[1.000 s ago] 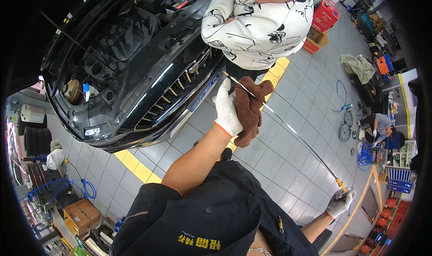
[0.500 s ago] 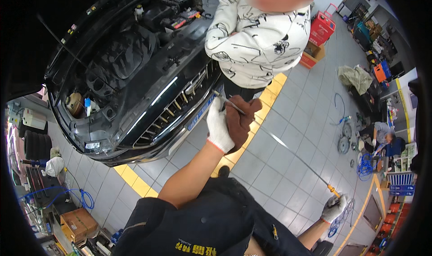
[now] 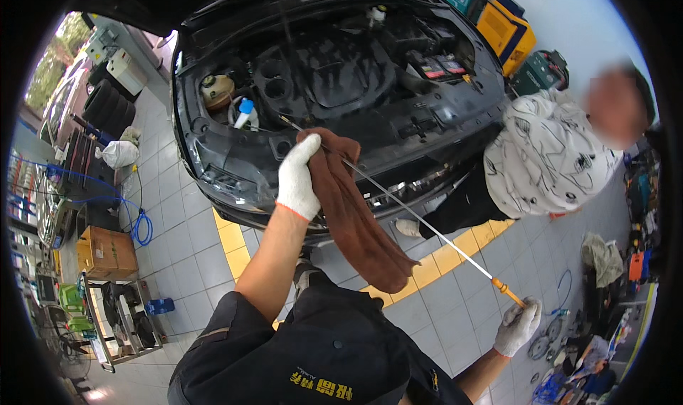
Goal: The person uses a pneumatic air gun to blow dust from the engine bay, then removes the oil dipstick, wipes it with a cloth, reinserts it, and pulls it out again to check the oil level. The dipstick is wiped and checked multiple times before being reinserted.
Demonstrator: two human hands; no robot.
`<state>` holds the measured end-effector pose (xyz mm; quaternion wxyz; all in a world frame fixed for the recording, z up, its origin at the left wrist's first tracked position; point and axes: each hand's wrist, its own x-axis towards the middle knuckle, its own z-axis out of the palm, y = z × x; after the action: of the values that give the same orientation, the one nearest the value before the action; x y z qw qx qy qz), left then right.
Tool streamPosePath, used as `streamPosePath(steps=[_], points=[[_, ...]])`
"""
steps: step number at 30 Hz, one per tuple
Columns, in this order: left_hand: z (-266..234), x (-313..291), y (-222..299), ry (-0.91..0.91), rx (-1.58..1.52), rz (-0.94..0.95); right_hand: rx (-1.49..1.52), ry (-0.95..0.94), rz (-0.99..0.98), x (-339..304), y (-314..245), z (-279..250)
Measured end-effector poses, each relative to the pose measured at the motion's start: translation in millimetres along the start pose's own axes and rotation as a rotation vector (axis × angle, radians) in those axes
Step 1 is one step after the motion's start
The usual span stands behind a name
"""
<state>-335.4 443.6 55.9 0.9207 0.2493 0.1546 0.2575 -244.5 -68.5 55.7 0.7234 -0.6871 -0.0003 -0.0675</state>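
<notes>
My left hand (image 3: 297, 179), in a white knit glove, is closed on a brown cloth (image 3: 359, 227) that hangs down in a long fold. A long thin dipstick (image 3: 425, 231) passes by the cloth at this hand, and its tip sticks out beyond. My right hand (image 3: 518, 328), also gloved, grips the dipstick's orange handle at lower right. The dipstick slants across the front of a black car (image 3: 249, 216) with its hood up. Behind my left hand lies the engine bay (image 3: 334, 70), where a blue-capped white neck (image 3: 245, 112) shows.
A person in a patterned white sweatshirt (image 3: 555, 156) stands right of the car's front. Yellow tiles (image 3: 235, 245) line the grey floor. At left are a wooden box (image 3: 107, 252), a blue hose (image 3: 141, 227) and a wheeled rack (image 3: 124, 312). A yellow machine (image 3: 506, 36) stands behind the car.
The view has swung left toward the engine bay. My left hand and the dipstick's tip are now over the car's front edge. The bunched cloth now hangs long.
</notes>
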Motion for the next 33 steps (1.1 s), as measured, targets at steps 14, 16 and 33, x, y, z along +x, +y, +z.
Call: streamPosePath(steps=[14, 16, 33], points=[[-229, 323, 139, 0.410, -0.039, -0.365, -0.549, -0.260, -0.299, -69, -75, 419], [-251, 341, 139, 0.423, -0.041, -0.407, -0.594, -0.254, -0.326, -73, -72, 457], [-325, 390, 115, 0.413, -0.140, -0.412, -0.759, -0.447, -0.225, -50, -30, 625]])
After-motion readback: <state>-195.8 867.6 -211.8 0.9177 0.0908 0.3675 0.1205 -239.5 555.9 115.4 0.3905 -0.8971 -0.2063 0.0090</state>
